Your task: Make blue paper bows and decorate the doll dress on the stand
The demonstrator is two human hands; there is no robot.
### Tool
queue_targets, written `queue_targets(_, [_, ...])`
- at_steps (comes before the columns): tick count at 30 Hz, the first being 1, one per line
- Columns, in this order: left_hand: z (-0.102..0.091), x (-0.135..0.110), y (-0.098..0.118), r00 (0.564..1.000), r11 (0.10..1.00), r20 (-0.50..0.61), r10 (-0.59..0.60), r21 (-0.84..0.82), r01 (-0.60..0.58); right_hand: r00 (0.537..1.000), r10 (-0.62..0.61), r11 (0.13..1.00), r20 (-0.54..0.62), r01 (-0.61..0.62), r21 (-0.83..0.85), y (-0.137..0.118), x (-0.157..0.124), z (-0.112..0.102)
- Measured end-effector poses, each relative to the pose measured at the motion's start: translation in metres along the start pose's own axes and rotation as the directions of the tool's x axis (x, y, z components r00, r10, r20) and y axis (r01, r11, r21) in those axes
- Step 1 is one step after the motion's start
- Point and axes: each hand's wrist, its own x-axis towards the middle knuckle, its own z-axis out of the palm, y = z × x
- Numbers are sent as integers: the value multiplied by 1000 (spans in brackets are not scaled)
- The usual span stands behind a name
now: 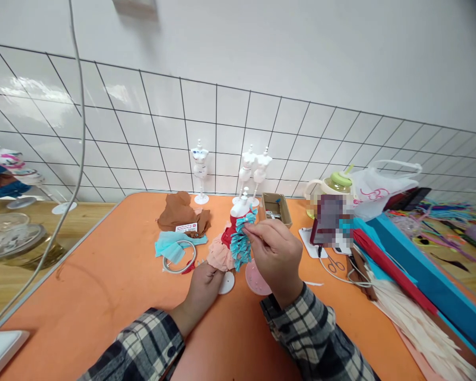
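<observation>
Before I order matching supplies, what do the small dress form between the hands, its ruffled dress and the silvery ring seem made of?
Dress form: probably plastic; white, smooth, evenly moulded.
Ruffled dress: matte, thin crepe paper or fabric; crinkled folds fit either.
Silvery ring: perhaps smooth metal, given its pale grey look, though plastic is possible.

The orange table (103,275) holds brown cloth (174,211), blue cloth (175,251) and a ring (177,272) past the left hand (204,284). A pink dish (257,281) is by the right hand (278,254), with a box (287,212) beyond that hand and scissors (335,262) to its right. Past both hands stand three white dummies (200,165).
</observation>
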Motion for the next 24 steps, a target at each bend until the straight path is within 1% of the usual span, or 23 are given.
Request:
queue_targets(3, [0, 0, -2, 996, 999, 82, 26, -23, -24, 1000, -21, 1000, 7, 21, -18, 0, -1, 0])
queue_targets(4, [0, 0, -2, 996, 999, 89, 28, -25, -26, 1000, -25, 999, 12, 25, -29, 0, -1, 0])
queue_targets(7, [-1, 1, -1, 998, 1000, 67, 13, -20, -11, 999, -30, 998, 31, 32, -55, 0, -1, -1])
queue_targets(12, [0, -1, -1, 998, 998, 20, -67, -6, 67, 998, -48, 997, 41, 50, -51, -1, -1, -3])
queue_targets(15, [2, -1, -2, 994, 993, 24, -104, -49, 105, 998, -54, 997, 35, 56, -59, -4, 1, -4])
queue_targets(19, [2, 0, -3, 980, 973, 47, -192, -119, 197, 998, -61, 997, 22, 62, -46, -7, 1, -9])
queue_targets(21, [2, 1, -4, 976, 968, 51, -211, -127, 216, 998, -62, 998, 33, 63, -23, -7, -10, -11])
queue_targets(24, [1, 2, -4, 978, 971, 54, -204, -118, 209, 995, -87, 996, 45, 86, 17, -3, -44, -8])
